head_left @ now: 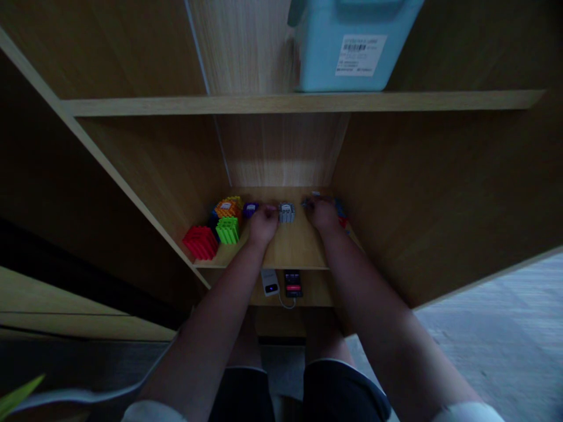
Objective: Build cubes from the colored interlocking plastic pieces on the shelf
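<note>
Left hand (264, 223) and right hand (323, 214) are hanging over the shelf (294, 249) with fingers bent, though whether either is gripping anything I cannot tell. Between them a gray ridged block (287, 213) is sitting just beside the left hand's fingertips, a purple block (250, 210) is lying on that hand's other side, and a red piece (342, 222) is showing partly hidden beyond the right hand. Farther left, an orange block (227, 208), a lime green block (228, 231) and a red block (201, 243) are standing near the side wall.
</note>
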The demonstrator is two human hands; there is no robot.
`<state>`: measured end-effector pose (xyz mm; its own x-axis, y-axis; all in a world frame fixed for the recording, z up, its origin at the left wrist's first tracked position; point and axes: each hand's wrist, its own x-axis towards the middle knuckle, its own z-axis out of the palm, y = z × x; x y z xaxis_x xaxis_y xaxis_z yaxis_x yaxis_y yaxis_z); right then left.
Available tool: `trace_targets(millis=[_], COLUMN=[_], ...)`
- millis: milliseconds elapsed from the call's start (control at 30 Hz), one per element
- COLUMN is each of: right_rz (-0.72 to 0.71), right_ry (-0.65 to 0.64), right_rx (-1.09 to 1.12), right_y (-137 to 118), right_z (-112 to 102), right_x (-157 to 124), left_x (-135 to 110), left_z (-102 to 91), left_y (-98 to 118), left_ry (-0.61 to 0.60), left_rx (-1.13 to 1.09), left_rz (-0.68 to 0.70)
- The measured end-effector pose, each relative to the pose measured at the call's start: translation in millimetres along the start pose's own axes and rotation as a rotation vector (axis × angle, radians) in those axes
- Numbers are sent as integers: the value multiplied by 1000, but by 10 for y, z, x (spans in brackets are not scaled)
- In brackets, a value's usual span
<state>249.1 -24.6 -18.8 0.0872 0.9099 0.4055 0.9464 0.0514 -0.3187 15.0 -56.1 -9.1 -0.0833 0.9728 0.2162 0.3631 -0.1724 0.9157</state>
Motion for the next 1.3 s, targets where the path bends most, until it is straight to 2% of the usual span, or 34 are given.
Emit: trace_targets(millis=[167, 333, 467, 667, 800, 1033, 1300], right_rz=[-23, -78, -92, -120, -89, -85, -141], right_ry=[136, 280, 336, 175, 56, -195, -172], right_rx=[197, 455, 660, 1163, 1358, 1357, 1320], right_y=[15, -33, -138, -320, -372, -421, -447], right_z=[-11, -127, -194, -186, -223, -210, -201], right_x=[8, -9, -46, -58, -70, -136, -159], left_x=[-23, -49, -41, -59, -82, -109, -80], left_z=[-12, -26, -23, -33, -48, -64, -54], left_y=[21, 54, 51, 75, 111, 127, 90], left_ry=[3, 5, 10, -24, -77, -143, -175], left_rx=[-42, -101, -155, -286, -339, -368, -389], left_rz=[-13, -11, 7, 45, 72, 115, 135])
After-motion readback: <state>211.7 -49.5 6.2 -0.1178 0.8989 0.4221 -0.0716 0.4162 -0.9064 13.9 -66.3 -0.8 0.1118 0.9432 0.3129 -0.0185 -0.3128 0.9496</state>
